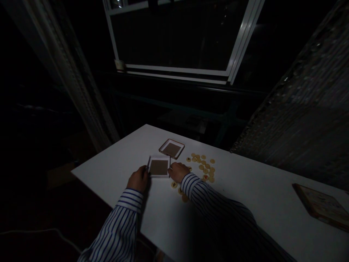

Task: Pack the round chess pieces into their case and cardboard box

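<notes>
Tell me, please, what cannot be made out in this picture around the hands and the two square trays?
Head view, dim light:
- Round pieces: their marks are too small and dark to read.
- Left hand: its fingers, at the edge of the near tray, are hidden by the hand's back; grip unclear.
- Right hand: its palm hides whatever lies beneath.
- Flat board: cut off by the right edge.

Head view, forward and down over table (245, 203)

Two square trays (159, 167), round yellow discs (205, 166) — roughly twenty, one wooden board (321, 207), one table (245, 196), two hands (139, 179).
</notes>
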The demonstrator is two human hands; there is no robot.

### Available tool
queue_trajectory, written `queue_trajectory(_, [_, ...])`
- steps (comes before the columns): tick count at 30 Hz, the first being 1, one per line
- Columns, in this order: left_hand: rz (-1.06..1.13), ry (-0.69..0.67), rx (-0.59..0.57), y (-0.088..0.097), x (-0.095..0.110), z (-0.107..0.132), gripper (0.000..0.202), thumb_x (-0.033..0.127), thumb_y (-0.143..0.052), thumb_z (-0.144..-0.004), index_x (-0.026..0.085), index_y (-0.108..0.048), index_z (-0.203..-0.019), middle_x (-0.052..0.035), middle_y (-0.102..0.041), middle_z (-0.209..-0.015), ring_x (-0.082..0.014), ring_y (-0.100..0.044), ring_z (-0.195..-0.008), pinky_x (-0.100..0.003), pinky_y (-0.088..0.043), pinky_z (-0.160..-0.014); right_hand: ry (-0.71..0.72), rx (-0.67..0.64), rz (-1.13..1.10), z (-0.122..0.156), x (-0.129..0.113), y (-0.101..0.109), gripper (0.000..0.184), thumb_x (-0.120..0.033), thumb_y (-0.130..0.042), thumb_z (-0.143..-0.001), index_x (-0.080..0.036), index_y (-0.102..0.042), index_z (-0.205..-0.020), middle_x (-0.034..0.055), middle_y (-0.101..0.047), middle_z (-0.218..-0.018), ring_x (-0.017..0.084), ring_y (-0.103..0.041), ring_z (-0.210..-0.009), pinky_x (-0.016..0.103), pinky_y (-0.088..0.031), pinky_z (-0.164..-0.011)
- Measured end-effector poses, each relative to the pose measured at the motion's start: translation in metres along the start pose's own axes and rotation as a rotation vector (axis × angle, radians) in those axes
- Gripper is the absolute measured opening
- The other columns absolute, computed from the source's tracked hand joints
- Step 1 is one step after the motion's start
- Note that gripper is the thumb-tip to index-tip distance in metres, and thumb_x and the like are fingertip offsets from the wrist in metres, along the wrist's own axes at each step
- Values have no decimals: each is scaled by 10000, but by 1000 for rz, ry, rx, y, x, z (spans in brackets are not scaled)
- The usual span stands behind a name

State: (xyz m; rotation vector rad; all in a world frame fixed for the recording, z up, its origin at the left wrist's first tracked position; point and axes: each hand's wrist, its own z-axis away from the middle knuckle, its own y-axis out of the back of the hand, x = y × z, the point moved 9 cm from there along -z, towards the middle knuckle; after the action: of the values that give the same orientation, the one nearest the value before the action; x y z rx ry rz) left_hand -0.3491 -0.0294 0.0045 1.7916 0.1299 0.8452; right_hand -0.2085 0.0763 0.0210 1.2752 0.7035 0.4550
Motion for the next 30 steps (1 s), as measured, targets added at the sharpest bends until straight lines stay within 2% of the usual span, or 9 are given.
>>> queue_trajectory(10, [69,-3,-26,-4,2,-3,378,302,-349,-812,132,-495,-1116,-116,-626,-1029,-218,-578,-949,-302,-443,-788,-23,18,-26,0,-2,1,289,-320,-396,-805,-164,-596,-944,131,-622,-990,222,-577,-915,317,-414,-740])
queue_trajectory(16, [126,22,10,4,2,-1,375,284,-374,-803,131,-486,-1126,-115,-624,-1035,-210,-583,-936,-299,-446,-788,-11,54,-66,-3,2,0,286,-299,-382,-786,-166,-619,-877,127,-643,-924,234,-596,-856,315,-420,-690])
queue_trajectory(22, [284,44,68,17,6,2,362,268,-415,-775,140,-502,-1102,-111,-635,-1000,-193,-606,-876,-297,-464,-768,16,106,-136,0,6,10,269,-294,-389,-776,-196,-630,-845,92,-655,-892,222,-597,-850,291,-407,-679])
queue_trajectory(30, [585,121,125,25,10,6,385,299,-516,-715,147,-515,-1068,-119,-625,-990,-204,-622,-814,-334,-477,-753,14,208,-267,13,15,30,250,-288,-418,-776,-224,-612,-920,41,-661,-887,176,-596,-842,246,-393,-688])
